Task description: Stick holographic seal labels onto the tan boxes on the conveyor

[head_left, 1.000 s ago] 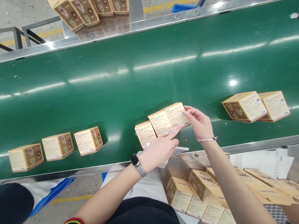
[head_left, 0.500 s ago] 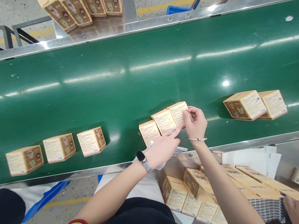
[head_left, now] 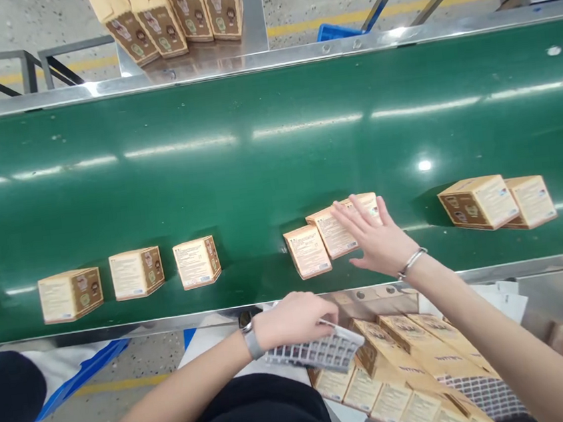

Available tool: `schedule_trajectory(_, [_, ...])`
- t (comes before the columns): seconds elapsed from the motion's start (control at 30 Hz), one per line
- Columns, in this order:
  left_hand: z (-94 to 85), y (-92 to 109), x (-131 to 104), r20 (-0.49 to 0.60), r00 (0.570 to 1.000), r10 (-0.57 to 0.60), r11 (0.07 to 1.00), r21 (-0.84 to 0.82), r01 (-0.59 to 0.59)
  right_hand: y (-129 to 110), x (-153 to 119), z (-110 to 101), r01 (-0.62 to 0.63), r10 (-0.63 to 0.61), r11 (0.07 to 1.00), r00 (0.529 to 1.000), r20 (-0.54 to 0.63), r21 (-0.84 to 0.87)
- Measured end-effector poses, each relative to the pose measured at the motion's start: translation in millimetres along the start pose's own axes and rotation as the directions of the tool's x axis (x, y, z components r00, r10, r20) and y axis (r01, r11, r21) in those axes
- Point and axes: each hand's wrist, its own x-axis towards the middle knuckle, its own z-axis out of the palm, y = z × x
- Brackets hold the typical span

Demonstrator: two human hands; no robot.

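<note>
My left hand pinches a sticker sheet by the near metal edge, my right hand spreads wide over cardboard boxes, green conveyor belt stretching beyond

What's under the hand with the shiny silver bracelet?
Beneath the right hand are printed tan cardboard boxes on the flat green belt. Their uncovered parts show small print; the hand hides the rest, so I can't see what's there.
</note>
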Motion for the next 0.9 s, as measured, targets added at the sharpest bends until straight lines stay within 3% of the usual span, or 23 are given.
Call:
schedule_trajectory(0.07, [8.1,-10.8,-14.8,0.034,0.997,-0.076,0.995,-0.055,0.078,-6.3,0.7,4.8,0.069,-0.065,0.994,0.996,0.055,-0.079])
schedule_trajectory(0.13, [13.8,-20.8,-26.7,0.015,0.992,-0.129,0.984,-0.122,0.130,-13.6,-0.2,12.5,0.064,-0.062,0.994,0.998,0.020,-0.085])
schedule_trajectory(0.27, [14.7,-30.7,-45.8,-0.089,0.971,-0.220,0.945,-0.267,0.190,-40.8,0.4,28.8,-0.026,0.025,1.000,0.994,-0.109,-0.013])
schedule_trajectory(0.4, [4.8,-32.6,-67.3,-0.179,0.932,-0.316,0.924,-0.281,0.259,-82.4,21.3,37.0,-0.115,0.129,0.989,0.978,-0.162,0.094])
schedule_trajectory(0.57, [-17.0,-35.0,-89.5,-0.244,0.889,-0.386,0.904,-0.291,0.312,-120.6,43.4,10.0,-0.056,0.121,0.943,0.976,-0.181,0.328])
schedule_trajectory(0.73, [-42.5,-28.6,-90.7,-0.295,0.889,-0.351,0.885,-0.414,0.212,-139.1,29.6,-27.2,0.048,0.045,0.730,0.992,-0.118,0.681])
schedule_trajectory(0.9, [-54.9,-19.3,-84.1,-0.252,0.902,-0.350,0.859,-0.471,0.202,-140.9,14.8,-37.9,-0.112,0.179,0.628,0.984,-0.003,0.771])
